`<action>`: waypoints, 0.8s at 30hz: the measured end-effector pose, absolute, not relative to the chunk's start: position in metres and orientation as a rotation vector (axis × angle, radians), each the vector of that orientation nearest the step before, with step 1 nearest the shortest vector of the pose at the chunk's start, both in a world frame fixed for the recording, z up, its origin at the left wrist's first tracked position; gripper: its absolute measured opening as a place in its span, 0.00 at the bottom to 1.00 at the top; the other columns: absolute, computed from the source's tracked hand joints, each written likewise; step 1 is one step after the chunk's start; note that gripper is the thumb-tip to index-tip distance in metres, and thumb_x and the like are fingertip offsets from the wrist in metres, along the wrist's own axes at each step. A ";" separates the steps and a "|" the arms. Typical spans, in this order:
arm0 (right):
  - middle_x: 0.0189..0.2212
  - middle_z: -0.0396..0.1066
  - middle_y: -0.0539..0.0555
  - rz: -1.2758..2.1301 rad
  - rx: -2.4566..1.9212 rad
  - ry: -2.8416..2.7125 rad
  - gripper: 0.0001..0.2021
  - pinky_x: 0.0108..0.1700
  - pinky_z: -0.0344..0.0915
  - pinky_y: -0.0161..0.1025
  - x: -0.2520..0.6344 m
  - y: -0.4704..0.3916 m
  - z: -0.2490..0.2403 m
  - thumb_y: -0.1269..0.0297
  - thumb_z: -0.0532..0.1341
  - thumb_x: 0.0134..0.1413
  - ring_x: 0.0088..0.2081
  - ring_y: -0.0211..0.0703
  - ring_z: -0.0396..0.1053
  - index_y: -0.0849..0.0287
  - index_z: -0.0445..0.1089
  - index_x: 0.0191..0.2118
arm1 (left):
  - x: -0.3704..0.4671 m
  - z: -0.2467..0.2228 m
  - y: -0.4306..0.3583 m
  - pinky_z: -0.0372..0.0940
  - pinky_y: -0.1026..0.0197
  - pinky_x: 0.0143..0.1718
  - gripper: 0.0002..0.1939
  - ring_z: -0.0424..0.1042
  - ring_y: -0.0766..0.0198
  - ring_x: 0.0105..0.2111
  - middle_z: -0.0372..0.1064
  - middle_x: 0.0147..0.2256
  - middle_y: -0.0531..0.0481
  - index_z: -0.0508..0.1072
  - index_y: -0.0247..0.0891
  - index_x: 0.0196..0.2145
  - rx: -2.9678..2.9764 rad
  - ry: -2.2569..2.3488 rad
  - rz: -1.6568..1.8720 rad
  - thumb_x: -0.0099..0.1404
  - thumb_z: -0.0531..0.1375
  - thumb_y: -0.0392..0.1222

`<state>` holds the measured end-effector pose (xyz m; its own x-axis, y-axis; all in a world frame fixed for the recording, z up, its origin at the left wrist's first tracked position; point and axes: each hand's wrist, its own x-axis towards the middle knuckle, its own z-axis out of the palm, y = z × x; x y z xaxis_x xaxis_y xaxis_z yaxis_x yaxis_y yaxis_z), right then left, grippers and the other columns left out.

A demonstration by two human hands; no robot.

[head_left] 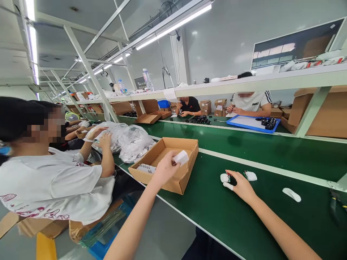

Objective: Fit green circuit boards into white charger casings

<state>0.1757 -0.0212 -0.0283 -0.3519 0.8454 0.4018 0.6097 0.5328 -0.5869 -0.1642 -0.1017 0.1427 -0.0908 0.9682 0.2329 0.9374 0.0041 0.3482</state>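
Note:
My left hand (pixel 166 168) is closed on a small white box-shaped piece (pixel 181 157), raised over an open cardboard box (pixel 189 177). Inside that box, white pieces with small dark marks (pixel 146 168) lie at the left end. On the green bench, my right hand (pixel 242 188) pinches a small circuit board with a white rounded part (pixel 225 177) between thumb and fingers; a white cover wraps the thumb tip. Just beyond it lies a similar board with a white part (pixel 251 176). Farther right rests a curved white plastic piece (pixel 292 194).
Clear plastic bags (pixel 134 142) sit left of the box, near a co-worker in a white shirt (pixel 54 180). Pliers (pixel 336 206) lie at the right edge. A white rail (pixel 260 168) runs along the bench. Across it, two people work near a blue tray (pixel 253 123).

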 end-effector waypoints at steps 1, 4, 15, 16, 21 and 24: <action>0.56 0.70 0.56 0.465 -1.159 -2.102 0.25 0.58 0.67 0.53 0.175 -0.022 -0.027 0.54 0.61 0.57 0.56 0.53 0.68 0.52 0.65 0.60 | -0.155 0.138 -0.110 0.67 0.61 0.43 0.23 0.73 0.62 0.42 0.69 0.51 0.44 0.59 0.40 0.57 2.036 2.118 0.795 0.65 0.52 0.39; 0.61 0.65 0.53 0.557 -1.135 -2.123 0.27 0.63 0.62 0.53 0.176 -0.026 -0.021 0.56 0.59 0.60 0.62 0.52 0.63 0.50 0.61 0.65 | -0.126 0.115 -0.136 0.67 0.61 0.41 0.20 0.72 0.59 0.42 0.70 0.44 0.45 0.64 0.37 0.51 1.742 1.662 1.287 0.61 0.57 0.41; 0.53 0.74 0.57 0.942 -1.085 -1.850 0.27 0.62 0.64 0.58 0.156 -0.031 0.009 0.51 0.67 0.51 0.56 0.57 0.70 0.55 0.71 0.55 | -0.066 0.074 -0.195 0.62 0.62 0.42 0.15 0.69 0.62 0.43 0.70 0.45 0.49 0.61 0.43 0.40 1.198 1.279 1.616 0.57 0.62 0.37; 0.52 0.74 0.58 0.990 -1.038 -1.809 0.27 0.62 0.64 0.57 0.151 -0.037 0.021 0.50 0.69 0.49 0.55 0.57 0.71 0.55 0.72 0.54 | -0.065 0.073 -0.197 0.63 0.61 0.44 0.17 0.69 0.61 0.44 0.70 0.47 0.48 0.63 0.43 0.44 1.208 1.299 1.617 0.58 0.62 0.38; 0.51 0.75 0.58 1.194 -0.755 -1.648 0.25 0.59 0.68 0.49 0.135 -0.093 0.092 0.53 0.73 0.48 0.54 0.54 0.72 0.53 0.73 0.52 | -0.060 0.070 -0.205 0.63 0.59 0.47 0.27 0.67 0.58 0.48 0.65 0.57 0.44 0.62 0.46 0.58 1.110 1.283 1.551 0.63 0.61 0.46; 0.49 0.76 0.58 1.281 -0.614 -1.641 0.24 0.55 0.72 0.45 0.140 -0.126 0.122 0.55 0.73 0.48 0.51 0.53 0.74 0.51 0.74 0.52 | -0.060 0.068 -0.210 0.65 0.63 0.39 0.25 0.68 0.62 0.40 0.67 0.51 0.47 0.64 0.46 0.53 1.003 1.012 1.519 0.58 0.64 0.46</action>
<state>0.1402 -0.1263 0.1220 -0.4394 0.8218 0.3627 -0.1526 0.3296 -0.9317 -0.0604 -0.2096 0.0680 -0.1442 0.9845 0.0994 -0.2869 -0.1378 0.9480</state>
